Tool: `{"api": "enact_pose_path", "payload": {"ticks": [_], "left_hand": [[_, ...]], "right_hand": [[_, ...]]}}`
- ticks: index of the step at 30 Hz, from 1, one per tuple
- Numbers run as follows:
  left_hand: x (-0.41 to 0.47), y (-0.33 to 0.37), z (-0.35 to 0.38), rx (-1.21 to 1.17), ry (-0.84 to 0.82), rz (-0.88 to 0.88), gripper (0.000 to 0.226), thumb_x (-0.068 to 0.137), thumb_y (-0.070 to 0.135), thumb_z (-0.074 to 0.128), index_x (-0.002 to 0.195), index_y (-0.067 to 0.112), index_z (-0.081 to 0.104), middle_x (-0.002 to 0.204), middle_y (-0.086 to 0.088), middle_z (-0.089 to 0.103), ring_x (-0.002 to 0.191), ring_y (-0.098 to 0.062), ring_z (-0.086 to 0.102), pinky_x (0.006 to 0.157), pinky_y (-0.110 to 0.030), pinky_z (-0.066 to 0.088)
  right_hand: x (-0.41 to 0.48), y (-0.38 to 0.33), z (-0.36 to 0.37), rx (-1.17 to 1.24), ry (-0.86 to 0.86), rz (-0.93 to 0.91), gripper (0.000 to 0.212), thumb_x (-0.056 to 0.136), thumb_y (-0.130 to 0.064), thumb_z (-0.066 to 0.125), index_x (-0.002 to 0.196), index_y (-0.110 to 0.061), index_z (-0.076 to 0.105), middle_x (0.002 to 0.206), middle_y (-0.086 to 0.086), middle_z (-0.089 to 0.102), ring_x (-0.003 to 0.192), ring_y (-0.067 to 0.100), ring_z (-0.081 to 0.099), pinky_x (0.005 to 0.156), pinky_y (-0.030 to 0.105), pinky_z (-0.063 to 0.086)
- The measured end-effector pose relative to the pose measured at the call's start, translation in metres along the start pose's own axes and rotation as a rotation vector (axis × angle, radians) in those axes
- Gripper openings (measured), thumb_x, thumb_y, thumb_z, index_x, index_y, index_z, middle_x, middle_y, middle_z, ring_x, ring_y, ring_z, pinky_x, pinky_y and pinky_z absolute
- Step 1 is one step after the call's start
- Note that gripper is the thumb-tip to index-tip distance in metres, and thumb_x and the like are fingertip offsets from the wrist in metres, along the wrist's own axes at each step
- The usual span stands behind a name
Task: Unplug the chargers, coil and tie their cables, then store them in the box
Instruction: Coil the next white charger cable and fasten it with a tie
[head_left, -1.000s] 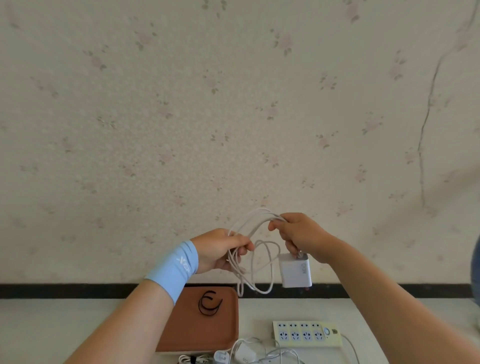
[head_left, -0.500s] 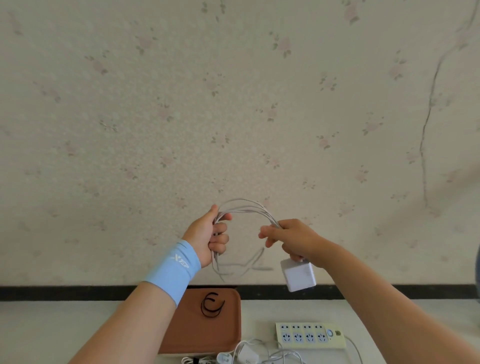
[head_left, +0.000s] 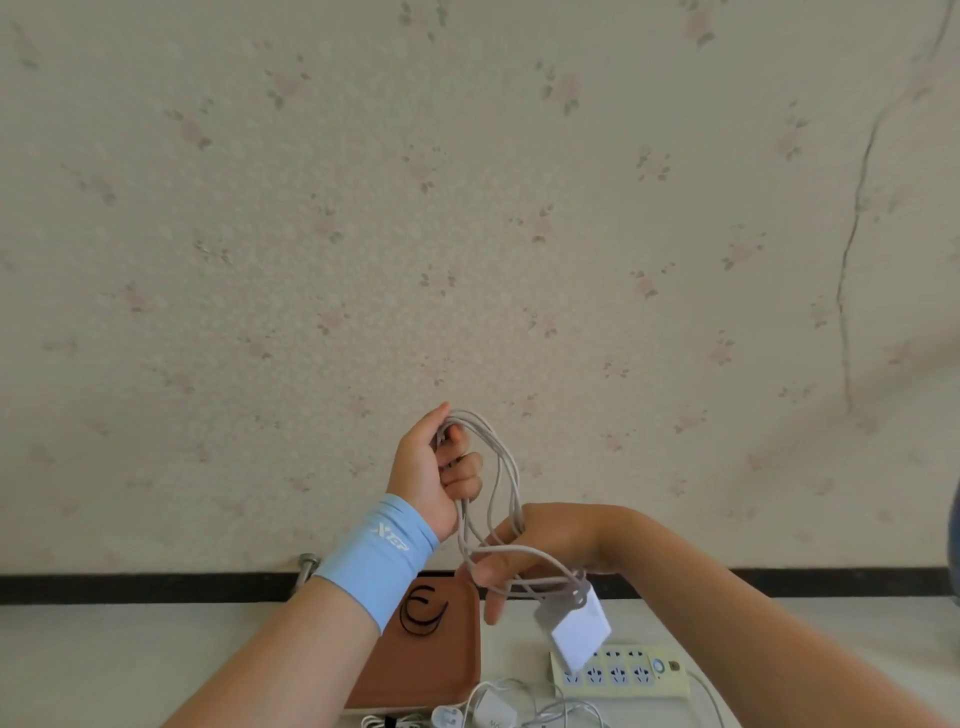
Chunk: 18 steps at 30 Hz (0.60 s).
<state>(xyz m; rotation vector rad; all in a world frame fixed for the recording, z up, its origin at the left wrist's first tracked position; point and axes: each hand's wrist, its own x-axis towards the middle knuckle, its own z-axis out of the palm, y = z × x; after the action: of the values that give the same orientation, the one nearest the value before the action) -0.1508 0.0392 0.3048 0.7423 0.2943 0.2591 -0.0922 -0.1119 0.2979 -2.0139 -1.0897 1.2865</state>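
My left hand (head_left: 434, 467) is raised in front of the wall and grips the top of a coil of white cable (head_left: 501, 470). The loops hang down to my right hand (head_left: 540, 551), whose fingers are curled round the lower strands. A white charger block (head_left: 579, 631) dangles at the cable's end just below that hand. Below on the table lies a brown tray-like box (head_left: 426, 670) with black ties (head_left: 423, 616) on it. More white chargers and cables (head_left: 493, 714) lie at the bottom edge.
A pale yellow power strip (head_left: 623, 673) lies on the table to the right of the brown box, its own cord running off to the right. A flowered wall with a dark baseboard (head_left: 130, 587) stands behind the table.
My right hand dropped from beside the left to below it, drawing the cable down into a longer loop. The charger block swung lower and tilted. My left hand stayed raised.
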Motion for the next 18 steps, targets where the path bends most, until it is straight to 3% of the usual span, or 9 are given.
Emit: {"api": "enact_pose_path", "payload": {"ticks": [2, 4, 5, 7, 10, 12, 13, 15, 18], "left_hand": [[-0.002, 0.001, 0.002, -0.041, -0.003, 0.013, 0.043, 0.097, 0.034, 0.047, 0.057, 0.019, 0.041, 0.047, 0.007, 0.024, 0.037, -0.008, 0.019, 0.037, -0.015, 0.010], [-0.004, 0.002, 0.004, -0.053, 0.014, 0.050, 0.047, 0.096, 0.032, 0.048, 0.052, 0.019, 0.036, 0.046, 0.006, 0.021, 0.036, -0.009, 0.017, 0.040, -0.017, 0.008], [-0.005, 0.001, 0.004, -0.058, 0.028, 0.074, 0.049, 0.096, 0.031, 0.048, 0.051, 0.019, 0.034, 0.045, 0.006, 0.021, 0.037, -0.009, 0.016, 0.041, -0.017, 0.007], [-0.006, 0.002, 0.004, -0.048, 0.057, 0.131, 0.048, 0.095, 0.030, 0.049, 0.051, 0.019, 0.032, 0.047, 0.005, 0.021, 0.039, -0.010, 0.014, 0.042, -0.019, 0.007], [-0.008, 0.006, 0.006, 0.009, 0.049, 0.187, 0.046, 0.095, 0.028, 0.049, 0.053, 0.017, 0.033, 0.046, 0.004, 0.023, 0.038, -0.009, 0.015, 0.039, -0.016, 0.010], [-0.011, 0.009, 0.009, 0.032, 0.030, 0.200, 0.046, 0.095, 0.027, 0.048, 0.052, 0.017, 0.034, 0.046, 0.004, 0.024, 0.038, -0.009, 0.015, 0.039, -0.016, 0.011], [-0.012, 0.010, 0.009, 0.028, 0.024, 0.201, 0.047, 0.095, 0.026, 0.048, 0.051, 0.018, 0.033, 0.046, 0.004, 0.023, 0.038, -0.009, 0.015, 0.039, -0.017, 0.010], [-0.012, 0.010, 0.009, 0.022, 0.014, 0.194, 0.047, 0.095, 0.026, 0.047, 0.050, 0.019, 0.032, 0.045, 0.005, 0.023, 0.037, -0.009, 0.014, 0.040, -0.017, 0.010], [-0.013, 0.005, 0.006, 0.020, 0.002, 0.158, 0.046, 0.093, 0.026, 0.047, 0.050, 0.019, 0.034, 0.045, 0.006, 0.027, 0.038, -0.010, 0.014, 0.036, -0.015, 0.014]], "right_hand": [[0.015, 0.007, 0.007, -0.055, -0.052, 0.132, 0.053, 0.084, -0.052, 0.071, 0.100, -0.001, 0.073, 0.112, 0.024, 0.072, 0.089, 0.021, 0.067, 0.098, 0.040, 0.053], [0.009, 0.015, 0.028, -0.170, -0.268, 0.214, 0.060, 0.094, -0.052, 0.057, 0.091, 0.008, 0.067, 0.091, 0.034, 0.067, 0.073, 0.026, 0.067, 0.076, 0.036, 0.058], [0.008, 0.012, 0.028, -0.043, -0.232, 0.145, 0.069, 0.096, -0.058, 0.050, 0.086, 0.008, 0.066, 0.071, 0.024, 0.062, 0.059, 0.021, 0.061, 0.061, 0.029, 0.053], [0.014, 0.006, 0.009, 0.303, -0.219, -0.013, 0.077, 0.095, -0.070, 0.037, 0.087, -0.003, 0.073, 0.057, 0.005, 0.048, 0.045, 0.015, 0.042, 0.044, 0.025, 0.034], [0.012, 0.001, -0.002, 0.622, -0.348, -0.059, 0.064, 0.089, -0.067, 0.039, 0.099, -0.013, 0.071, 0.063, 0.004, 0.045, 0.051, 0.016, 0.037, 0.043, 0.023, 0.026], [0.015, 0.004, -0.001, 0.626, -0.339, -0.062, 0.078, 0.090, -0.074, 0.035, 0.115, -0.008, 0.067, 0.070, 0.005, 0.041, 0.057, 0.017, 0.036, 0.047, 0.026, 0.023], [0.014, 0.002, 0.001, 0.597, -0.310, -0.066, 0.078, 0.092, -0.074, 0.034, 0.116, -0.008, 0.066, 0.070, 0.004, 0.040, 0.057, 0.015, 0.037, 0.047, 0.026, 0.025], [0.010, -0.001, 0.002, 0.434, -0.252, -0.063, 0.048, 0.096, -0.056, 0.047, 0.104, -0.013, 0.067, 0.067, 0.000, 0.041, 0.054, 0.010, 0.042, 0.047, 0.021, 0.034], [0.007, -0.008, 0.009, 0.167, -0.082, -0.010, 0.019, 0.083, -0.028, 0.075, 0.085, -0.010, 0.068, 0.063, 0.002, 0.052, 0.053, 0.012, 0.046, 0.053, 0.022, 0.040]]}}
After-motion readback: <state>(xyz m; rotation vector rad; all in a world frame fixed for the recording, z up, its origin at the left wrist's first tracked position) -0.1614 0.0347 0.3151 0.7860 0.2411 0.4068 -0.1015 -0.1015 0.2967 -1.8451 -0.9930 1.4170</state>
